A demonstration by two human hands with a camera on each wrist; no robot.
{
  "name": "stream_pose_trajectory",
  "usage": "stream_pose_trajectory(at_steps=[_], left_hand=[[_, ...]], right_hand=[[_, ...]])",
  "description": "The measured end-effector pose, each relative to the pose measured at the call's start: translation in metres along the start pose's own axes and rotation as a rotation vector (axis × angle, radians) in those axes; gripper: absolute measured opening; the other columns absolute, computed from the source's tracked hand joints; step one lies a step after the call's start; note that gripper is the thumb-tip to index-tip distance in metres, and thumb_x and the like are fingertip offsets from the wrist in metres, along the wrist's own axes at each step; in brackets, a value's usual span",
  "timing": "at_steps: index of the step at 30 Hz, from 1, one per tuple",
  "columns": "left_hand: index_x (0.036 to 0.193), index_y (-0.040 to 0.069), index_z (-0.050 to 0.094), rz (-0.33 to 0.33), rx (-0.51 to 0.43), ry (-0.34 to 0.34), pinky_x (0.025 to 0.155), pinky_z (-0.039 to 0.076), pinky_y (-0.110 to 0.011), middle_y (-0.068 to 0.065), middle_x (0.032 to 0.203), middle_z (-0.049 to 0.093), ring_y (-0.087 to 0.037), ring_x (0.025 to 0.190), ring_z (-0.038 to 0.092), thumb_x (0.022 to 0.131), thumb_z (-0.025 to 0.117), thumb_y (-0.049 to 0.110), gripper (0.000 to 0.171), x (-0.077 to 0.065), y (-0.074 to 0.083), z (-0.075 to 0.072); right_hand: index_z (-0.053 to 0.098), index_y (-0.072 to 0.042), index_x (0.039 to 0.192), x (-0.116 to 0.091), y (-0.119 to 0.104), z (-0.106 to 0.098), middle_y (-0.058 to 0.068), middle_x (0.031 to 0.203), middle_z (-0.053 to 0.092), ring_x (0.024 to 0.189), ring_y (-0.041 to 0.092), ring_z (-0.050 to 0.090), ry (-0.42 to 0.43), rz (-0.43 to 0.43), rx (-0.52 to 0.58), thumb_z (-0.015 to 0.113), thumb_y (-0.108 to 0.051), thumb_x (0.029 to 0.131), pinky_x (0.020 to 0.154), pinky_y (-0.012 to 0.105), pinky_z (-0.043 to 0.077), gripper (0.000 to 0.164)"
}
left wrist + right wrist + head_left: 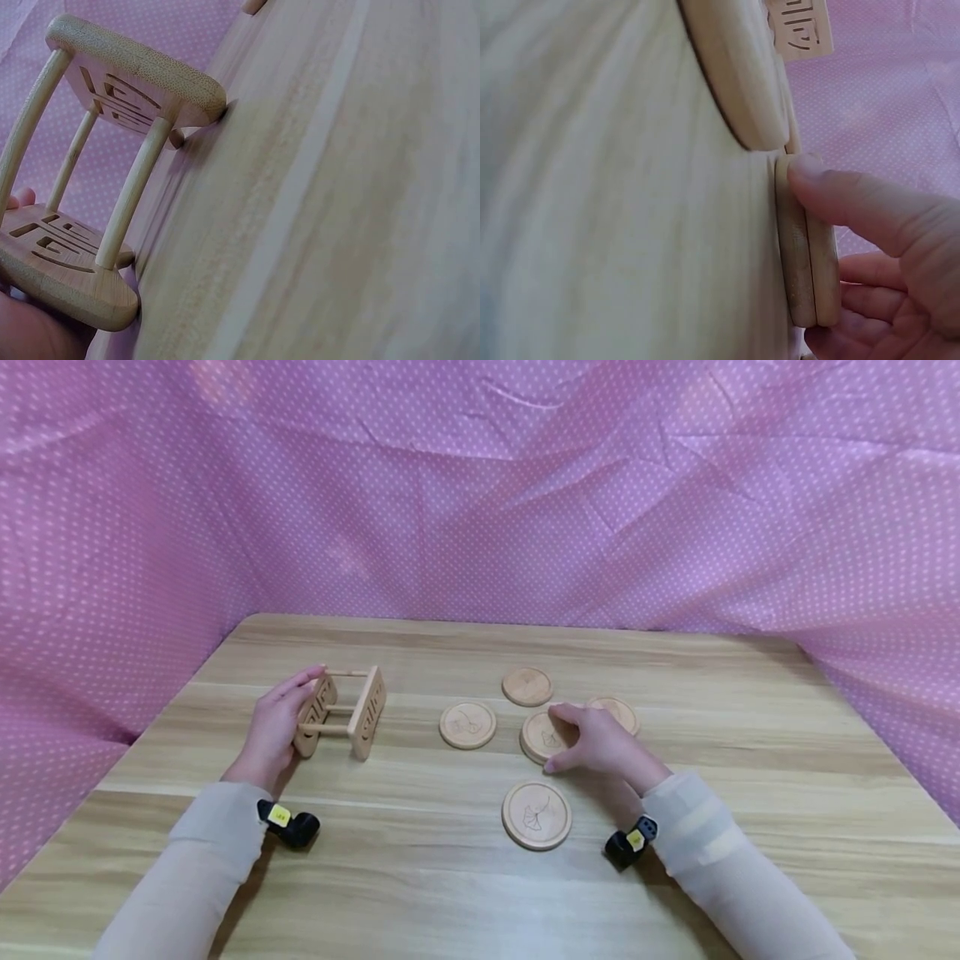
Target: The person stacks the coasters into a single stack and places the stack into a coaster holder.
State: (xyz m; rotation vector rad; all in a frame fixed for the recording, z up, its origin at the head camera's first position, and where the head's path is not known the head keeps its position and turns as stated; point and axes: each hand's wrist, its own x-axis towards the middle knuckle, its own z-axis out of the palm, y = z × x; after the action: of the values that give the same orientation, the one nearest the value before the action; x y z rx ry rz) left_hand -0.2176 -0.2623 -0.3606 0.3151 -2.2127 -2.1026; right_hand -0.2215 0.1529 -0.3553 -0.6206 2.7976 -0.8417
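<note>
my right hand is the nearer to the stacked pair of wooden discs, which lies flat on the bench just left of my palm, round and so with no long axis, its rim pinched between my thumb on the near side and my fingers on the far side. a loose disc sits between that pair and the wooden rack, whose rods run left to right between upright end panels. my right forearm slants in from the near right, the hand angled leftward, while my left hand grips the rack by its left panel.
</note>
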Motion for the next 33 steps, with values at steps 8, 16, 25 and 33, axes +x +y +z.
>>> stream_pose_trajectory(at_steps=[8,16,25,33], left_hand=[[0.139,0.018,0.043,-0.010,-0.017,-0.011,0.114,0.024,-0.038,0.003,0.151,0.029,-0.022,0.139,0.025,0.097,0.046,0.031,0.044,-0.003,0.002,-0.002],[0.139,0.019,0.043,-0.008,-0.049,-0.017,0.114,0.024,-0.038,0.003,0.151,0.028,-0.022,0.139,0.025,0.097,0.047,0.029,0.043,-0.002,0.006,-0.001],[0.138,0.019,0.043,0.002,-0.022,-0.012,0.115,0.021,-0.039,0.005,0.151,0.029,-0.021,0.140,0.022,0.097,0.048,0.027,0.042,0.000,0.008,0.001],[0.138,0.018,0.042,-0.023,-0.068,-0.017,0.114,0.024,-0.035,0.005,0.150,0.029,-0.020,0.139,0.023,0.097,0.047,0.025,0.042,-0.003,0.004,0.001]], right_hand=[[0.028,-0.008,0.145,0.001,-0.001,-0.007,0.019,0.136,0.048,0.126,0.032,0.043,0.008,0.050,0.099,0.088,-0.039,0.054,0.108,0.045,0.033,0.113],[0.022,-0.011,0.148,0.001,0.006,-0.027,0.020,0.143,0.038,0.133,0.036,0.032,0.024,0.115,0.113,0.086,-0.044,0.057,0.110,0.052,0.027,0.116],[0.017,-0.002,0.147,0.001,0.034,-0.045,0.018,0.152,0.020,0.138,0.038,0.018,0.004,0.141,0.128,0.084,-0.040,0.062,0.113,0.053,0.018,0.115],[0.014,0.002,0.146,-0.001,0.051,-0.045,0.020,0.152,0.015,0.139,0.038,0.012,-0.043,0.179,0.162,0.083,-0.038,0.064,0.114,0.052,0.012,0.114]])
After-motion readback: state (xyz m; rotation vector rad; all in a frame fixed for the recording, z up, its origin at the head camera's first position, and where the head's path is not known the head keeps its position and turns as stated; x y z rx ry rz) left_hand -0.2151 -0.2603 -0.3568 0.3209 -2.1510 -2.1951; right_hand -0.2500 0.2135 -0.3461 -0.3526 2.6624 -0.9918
